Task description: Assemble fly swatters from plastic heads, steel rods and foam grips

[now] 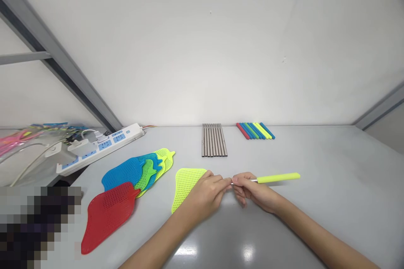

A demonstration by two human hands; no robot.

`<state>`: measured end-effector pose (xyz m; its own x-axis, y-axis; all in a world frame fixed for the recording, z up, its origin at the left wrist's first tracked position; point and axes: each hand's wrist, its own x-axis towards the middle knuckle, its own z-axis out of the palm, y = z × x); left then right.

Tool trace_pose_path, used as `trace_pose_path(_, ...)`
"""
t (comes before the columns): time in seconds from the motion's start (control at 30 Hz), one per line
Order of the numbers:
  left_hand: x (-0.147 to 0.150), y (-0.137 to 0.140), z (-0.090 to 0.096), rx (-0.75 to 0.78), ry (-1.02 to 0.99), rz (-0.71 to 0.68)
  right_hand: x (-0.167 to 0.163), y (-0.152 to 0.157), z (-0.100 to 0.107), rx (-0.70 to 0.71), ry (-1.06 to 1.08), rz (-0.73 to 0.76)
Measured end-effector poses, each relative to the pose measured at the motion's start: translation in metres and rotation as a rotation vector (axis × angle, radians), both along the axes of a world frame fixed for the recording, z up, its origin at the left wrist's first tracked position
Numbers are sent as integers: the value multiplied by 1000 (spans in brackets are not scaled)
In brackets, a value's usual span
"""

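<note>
A yellow perforated fly swatter head [187,185] extends out from under my left hand [208,193], whose fingers are closed round its narrow end. My right hand [251,189] pinches a thin metal rod [254,180] that carries a long yellow handle [278,178], pointing right. Between my hands the rod's tip meets the left fingertips; whether it sits inside the swatter head's neck is hidden by my fingers. Both hands are just above the grey table [315,218].
Left lie overlapping swatter heads: red [110,214], blue [123,172], green [147,174] and yellow [166,162]. Metal rods [214,141] form a row at the back, beside coloured handles [255,130]. A power strip [104,147] with plugs and cables lines the left edge; a wall [236,50] stands behind.
</note>
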<state>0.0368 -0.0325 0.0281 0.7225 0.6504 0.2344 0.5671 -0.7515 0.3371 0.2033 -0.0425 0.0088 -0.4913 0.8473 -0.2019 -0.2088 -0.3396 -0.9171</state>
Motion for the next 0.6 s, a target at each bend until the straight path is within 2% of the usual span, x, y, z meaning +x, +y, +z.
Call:
trace_pose_path(0.33, -2, 10, 6, 28, 34, -33, -5, -6, 8, -138, -11, -108)
trace_pose_path(0.6, -9, 18, 7, 31, 37, -37, -2, -4, 12, -138, 41, -162)
